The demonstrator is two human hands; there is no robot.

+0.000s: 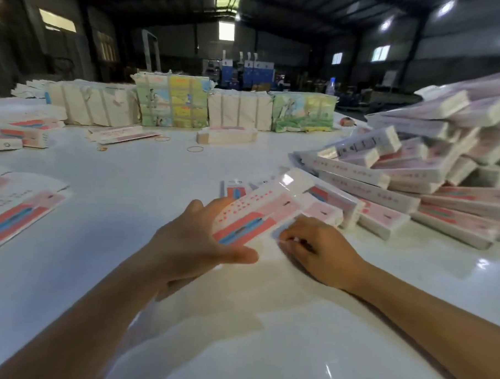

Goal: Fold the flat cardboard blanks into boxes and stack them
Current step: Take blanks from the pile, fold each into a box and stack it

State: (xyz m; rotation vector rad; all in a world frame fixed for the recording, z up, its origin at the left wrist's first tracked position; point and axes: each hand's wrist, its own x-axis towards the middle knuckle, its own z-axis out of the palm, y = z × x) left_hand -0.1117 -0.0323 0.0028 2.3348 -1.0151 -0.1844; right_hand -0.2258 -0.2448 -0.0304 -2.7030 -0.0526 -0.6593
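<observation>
Two hands are working one box (pixel 259 215) low over the white table (pixel 128 184): your left hand (pixel 195 241) is gripping its near end, your right hand (pixel 317 249) is pinching a flap. Folded boxes (pixel 415 173) are crowding the right side, flat blanks (pixel 16 207) are lying left, three rubber bands (pixel 195 149) are lying beyond. Printing is blurring, unreadable.

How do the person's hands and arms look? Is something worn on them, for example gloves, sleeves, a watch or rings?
Both arms are bare from the bottom edge of the picture up to the hands; no sleeve shows. The left hand and the right hand wear no gloves. No watch or bracelet shows on either wrist. The fingers are blurred, so small rings cannot be ruled out.
</observation>
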